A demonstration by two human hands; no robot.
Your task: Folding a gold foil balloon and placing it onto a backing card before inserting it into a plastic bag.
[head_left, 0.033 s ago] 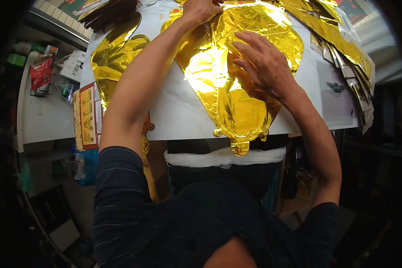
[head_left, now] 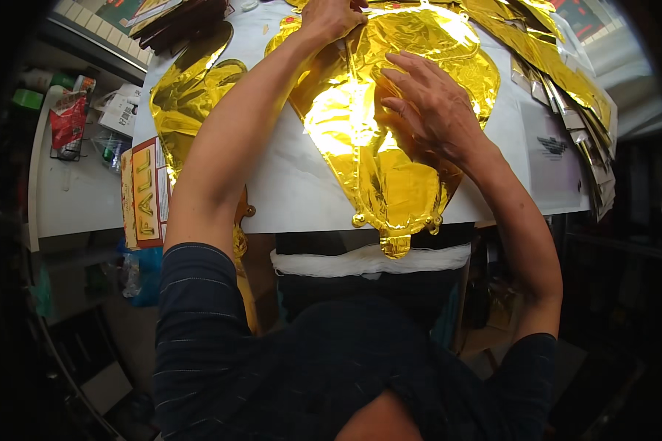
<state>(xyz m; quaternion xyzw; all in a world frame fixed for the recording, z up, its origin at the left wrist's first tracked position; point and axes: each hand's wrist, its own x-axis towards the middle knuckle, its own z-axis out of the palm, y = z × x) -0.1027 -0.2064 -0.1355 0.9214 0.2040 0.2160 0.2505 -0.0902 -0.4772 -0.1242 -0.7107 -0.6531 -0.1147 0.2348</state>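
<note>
Both hands' grip [head_left: 331, 18] [head_left: 430, 103] on gold foil balloon [head_left: 360, 147] — flat, white table [head_left: 294, 191]

Bright light falls from above on the white bench [head_left: 301, 184], and the shiny gold foil balloon [head_left: 360, 125] throws back strong glare, almost white in its middle. The corners of the picture are black, and straight edges bend near the rim. The low part is dim and shadowy, and the person's dark top looks soft.
</note>
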